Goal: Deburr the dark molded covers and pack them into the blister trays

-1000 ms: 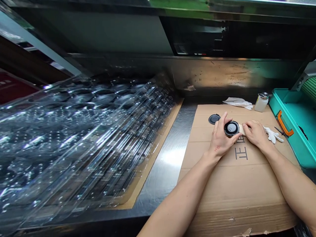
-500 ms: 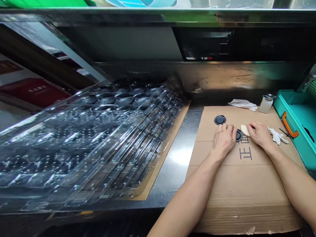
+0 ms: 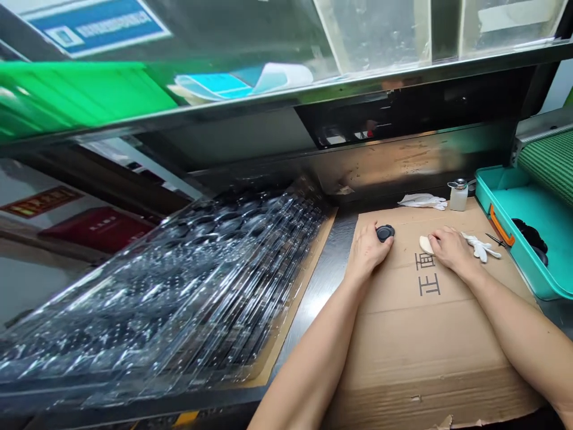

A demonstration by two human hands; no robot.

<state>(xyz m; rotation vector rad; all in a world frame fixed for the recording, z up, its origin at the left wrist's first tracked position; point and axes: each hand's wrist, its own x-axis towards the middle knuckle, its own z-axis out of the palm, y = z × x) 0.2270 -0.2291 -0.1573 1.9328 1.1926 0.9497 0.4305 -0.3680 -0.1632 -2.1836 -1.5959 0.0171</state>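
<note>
My left hand (image 3: 367,249) is at the far left part of a cardboard sheet (image 3: 403,340), its thumb and fingers closed around a small black round cap (image 3: 385,232). Further right, my right hand (image 3: 451,249) pinches a cream-coloured round pad (image 3: 425,244) near the printed characters on the cardboard. Only one black cap shows by the left hand; whether another lies under it I cannot tell. Just right of the right hand lies a white glove (image 3: 481,248).
Stacked clear plastic trays (image 3: 215,286) with dark round parts fill the left side. A teal bin (image 3: 541,292) with black pieces stands at right. Behind are a pump bottle (image 3: 458,197), another white glove (image 3: 423,201) and tweezers-like dark tool (image 3: 495,239). A metal shelf edge (image 3: 277,98) runs overhead.
My left hand has moved left and back over the cardboard to where a black cap lay. The right hand still holds the cream pad. The view has tilted up, showing more shelf.
</note>
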